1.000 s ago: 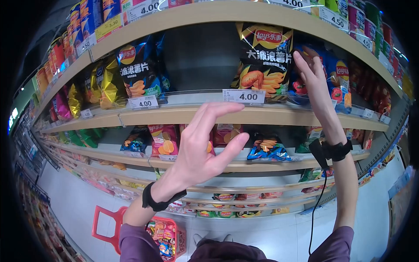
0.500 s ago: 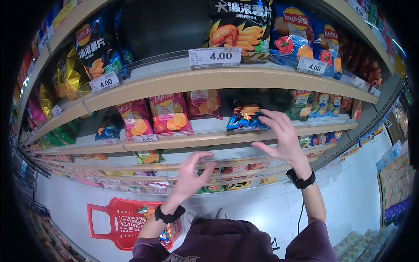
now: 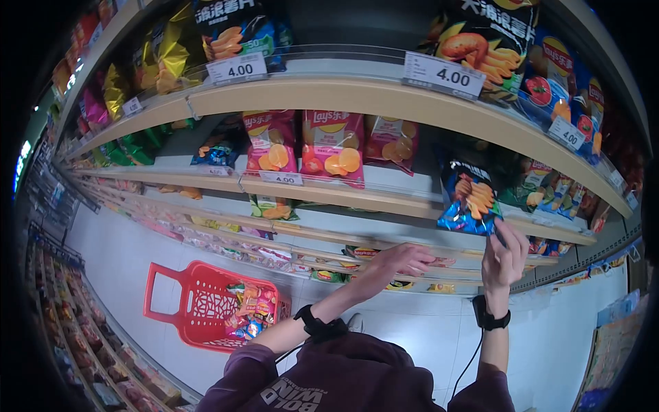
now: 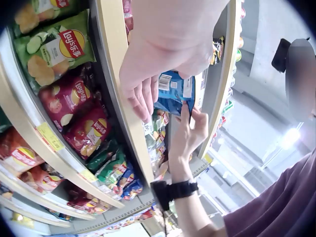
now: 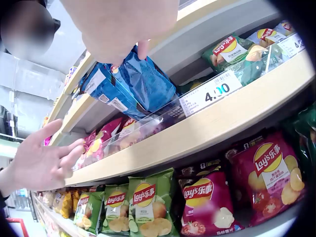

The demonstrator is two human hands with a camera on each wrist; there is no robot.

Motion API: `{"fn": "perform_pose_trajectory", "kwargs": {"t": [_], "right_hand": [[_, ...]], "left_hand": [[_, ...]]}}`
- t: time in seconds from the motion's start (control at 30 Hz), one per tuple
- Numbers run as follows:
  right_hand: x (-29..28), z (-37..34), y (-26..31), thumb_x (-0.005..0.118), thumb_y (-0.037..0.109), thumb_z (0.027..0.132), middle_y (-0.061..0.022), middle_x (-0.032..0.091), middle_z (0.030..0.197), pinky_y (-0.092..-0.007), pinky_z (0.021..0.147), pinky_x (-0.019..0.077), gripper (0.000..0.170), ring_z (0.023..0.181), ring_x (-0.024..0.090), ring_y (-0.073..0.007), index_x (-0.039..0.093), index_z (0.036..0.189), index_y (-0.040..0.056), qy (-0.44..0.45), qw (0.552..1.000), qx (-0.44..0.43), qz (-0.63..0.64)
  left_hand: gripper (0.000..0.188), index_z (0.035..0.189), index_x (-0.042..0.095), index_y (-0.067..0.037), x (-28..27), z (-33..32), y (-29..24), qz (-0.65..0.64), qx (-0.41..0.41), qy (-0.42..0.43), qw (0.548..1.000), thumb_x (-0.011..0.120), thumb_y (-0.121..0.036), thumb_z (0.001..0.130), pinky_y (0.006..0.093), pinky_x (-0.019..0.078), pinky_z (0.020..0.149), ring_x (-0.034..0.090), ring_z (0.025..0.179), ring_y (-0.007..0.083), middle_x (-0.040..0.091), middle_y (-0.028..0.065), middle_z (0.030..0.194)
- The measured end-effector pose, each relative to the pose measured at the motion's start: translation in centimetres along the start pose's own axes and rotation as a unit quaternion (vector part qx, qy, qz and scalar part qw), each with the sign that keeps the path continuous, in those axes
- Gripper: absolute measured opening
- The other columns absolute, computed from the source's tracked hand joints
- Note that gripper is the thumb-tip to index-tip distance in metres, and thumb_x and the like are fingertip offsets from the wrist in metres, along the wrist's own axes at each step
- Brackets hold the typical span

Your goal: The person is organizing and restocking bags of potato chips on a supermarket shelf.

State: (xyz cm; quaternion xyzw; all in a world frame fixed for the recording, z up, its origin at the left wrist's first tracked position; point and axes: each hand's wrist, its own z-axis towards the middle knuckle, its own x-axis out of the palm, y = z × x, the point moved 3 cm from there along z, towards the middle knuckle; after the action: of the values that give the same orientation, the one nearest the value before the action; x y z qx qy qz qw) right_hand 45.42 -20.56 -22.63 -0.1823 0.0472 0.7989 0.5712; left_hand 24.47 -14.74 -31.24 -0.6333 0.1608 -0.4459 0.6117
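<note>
A blue and black chip bag [image 3: 471, 199] leans out over the front edge of the second shelf, its lower corner pinched by the right hand [image 3: 506, 257]. From the left wrist view, the right hand [image 4: 189, 133] has fingers and thumb on the back of the blue bag [image 4: 173, 94]. The right wrist view shows the blue bag [image 5: 129, 84] just above the shelf lip, under the right hand [image 5: 123, 29]. Touching nothing, the left hand [image 3: 398, 264] is below and left of the bag with relaxed fingers; it also appears in the right wrist view [image 5: 42, 160].
Pink chip bags [image 3: 333, 147] stand left of the blue bag on the same shelf. Above them runs a shelf edge [image 3: 329, 96] with price tags and larger bags. A red basket [image 3: 195, 312] holding several packs is on the floor at lower left.
The right hand has gone from the upper shelf down to the blue bag and pinched it; the bag has tilted outward. The left hand has lowered and moved right. The head view has shifted.
</note>
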Motion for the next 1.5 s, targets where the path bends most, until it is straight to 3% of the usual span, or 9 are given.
{"fn": "perform_pose_trajectory", "kwargs": {"t": [0.13,0.3,0.43,0.57,0.67,0.73,0.97,1.27,1.5], "right_hand": [[-2.3,-4.1,3.7,0.074,-0.008,0.069,-0.0120,0.067,0.107,-0.0368,0.083,0.0540,0.029,0.095,0.064,-0.0287,0.058,0.089,0.0061,0.058,0.998,-0.011,0.033],[-2.0,-6.9,7.8,0.079,0.004,0.066,-0.0122,0.062,0.118,-0.0383,0.083,0.0540,0.029,0.105,0.060,-0.0282,0.066,0.091,0.0085,0.185,0.968,-0.018,0.169],[-2.5,-8.5,7.3,0.077,0.006,0.069,-0.0204,0.052,0.131,-0.0378,0.093,0.0475,0.058,0.113,0.056,-0.0294,0.053,0.121,0.0055,0.138,0.960,0.141,0.200],[1.2,-8.7,6.9,0.076,0.005,0.076,-0.0189,0.053,0.127,-0.0358,0.093,0.0465,0.076,0.114,0.056,-0.0243,0.030,0.137,0.0013,0.115,0.785,0.446,0.414],[3.7,-9.0,8.1,0.076,0.005,0.079,-0.0153,0.056,0.121,-0.0330,0.091,0.0488,0.070,0.110,0.059,-0.0201,0.033,0.134,0.0010,0.209,0.641,0.519,0.526],[4.6,-8.4,9.1,0.076,0.005,0.079,-0.0131,0.064,0.110,-0.0316,0.082,0.0535,0.064,0.099,0.065,-0.0193,0.037,0.130,0.0020,0.248,0.716,0.449,0.473],[7.3,-8.0,12.0,0.080,0.009,0.076,-0.0106,0.060,0.115,-0.0323,0.088,0.0501,0.066,0.108,0.060,-0.0175,0.039,0.128,0.0043,0.293,0.658,0.436,0.539],[10.5,-11.1,14.1,0.084,0.021,0.072,-0.0088,0.064,0.101,-0.0312,0.077,0.0495,0.061,0.087,0.060,-0.0168,0.049,0.118,0.0039,0.363,0.680,0.427,0.473],[11.4,-6.8,17.5,0.081,0.015,0.074,-0.0109,0.061,0.116,-0.0332,0.092,0.0476,0.067,0.107,0.059,-0.0179,0.043,0.128,0.0046,0.333,0.638,0.460,0.520]], "left_hand": [[0.058,0.138,0.041,-0.006,0.3,1.6,-0.5,-0.238,-0.101,-0.055,0.964,0.045,-0.047,0.098,0.0320,0.0419,0.097,0.054,0.116,0.0157,0.051,0.0068,0.134],[0.080,0.130,0.043,-0.001,-1.7,1.5,-0.1,-0.004,-0.159,-0.098,0.982,0.086,-0.031,0.070,0.0297,0.0449,0.097,0.056,0.111,0.0158,0.058,0.0087,0.120],[0.080,0.134,0.039,0.001,-1.8,-0.4,-0.1,0.016,-0.164,-0.085,0.983,0.083,-0.027,0.074,0.0304,0.0434,0.099,0.055,0.114,0.0176,0.056,0.0117,0.124],[0.076,0.133,0.042,0.000,-2.4,-1.8,1.2,0.066,-0.121,-0.048,0.989,0.083,-0.027,0.075,0.0305,0.0426,0.099,0.055,0.113,0.0169,0.056,0.0105,0.124],[0.070,0.129,0.048,-0.001,-2.9,-3.1,2.7,0.140,-0.146,-0.054,0.978,0.083,-0.027,0.075,0.0309,0.0434,0.097,0.056,0.110,0.0163,0.061,0.0081,0.118],[0.067,0.128,0.050,-0.002,-2.8,-4.0,2.3,0.067,-0.169,-0.128,0.975,0.083,-0.028,0.075,0.0307,0.0452,0.094,0.057,0.107,0.0148,0.062,0.0075,0.117],[0.052,0.119,0.059,-0.004,-5.3,-7.5,2.3,0.135,-0.082,-0.202,0.967,0.083,-0.014,0.074,0.0281,0.0491,0.089,0.061,0.101,0.0112,0.067,0.0040,0.110],[0.053,0.119,0.062,-0.006,-7.8,-10.3,2.8,0.114,-0.087,-0.217,0.966,0.085,-0.014,0.072,0.0273,0.0499,0.088,0.063,0.100,0.0113,0.068,0.0041,0.110],[0.068,0.129,0.051,-0.002,-9.5,-12.0,0.1,0.157,-0.106,-0.249,0.950,0.084,-0.023,0.073,0.0321,0.0457,0.096,0.058,0.109,0.0160,0.062,0.0099,0.119]]}}
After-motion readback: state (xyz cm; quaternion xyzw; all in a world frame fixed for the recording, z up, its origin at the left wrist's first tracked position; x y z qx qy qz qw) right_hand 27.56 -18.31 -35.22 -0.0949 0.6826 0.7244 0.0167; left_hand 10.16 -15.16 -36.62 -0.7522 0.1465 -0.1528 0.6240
